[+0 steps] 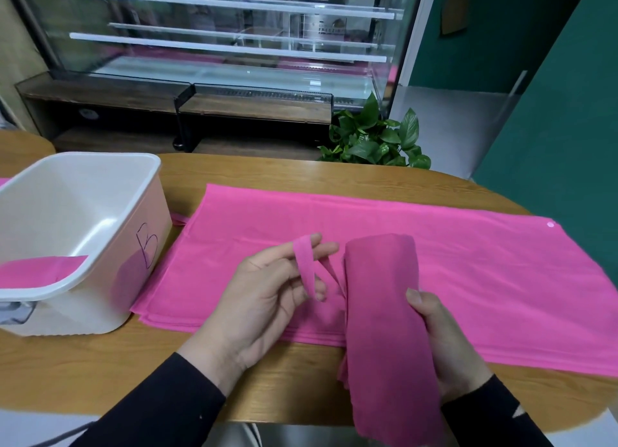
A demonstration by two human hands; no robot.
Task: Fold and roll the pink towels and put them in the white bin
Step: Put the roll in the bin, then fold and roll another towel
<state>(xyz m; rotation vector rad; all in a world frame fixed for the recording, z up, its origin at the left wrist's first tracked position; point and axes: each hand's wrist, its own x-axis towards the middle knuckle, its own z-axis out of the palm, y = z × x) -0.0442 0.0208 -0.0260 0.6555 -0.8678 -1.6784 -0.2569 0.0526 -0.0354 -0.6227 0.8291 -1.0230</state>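
while your right hand (448, 343) grips the rolled towel (384, 316), your left fingers (321, 246) hook its strap loop (306, 266); next, stretch it round the roll.

We see the right hand (448, 343) gripping a rolled towel (384, 312) at 5 o'clock, held above the table (301, 172). Left hand (264, 299) has the strap (306, 266) looped over its fingers. Flat towels (468, 262) lie beneath. Bin (140, 212) at 9 o'clock holds a roll (36, 272).
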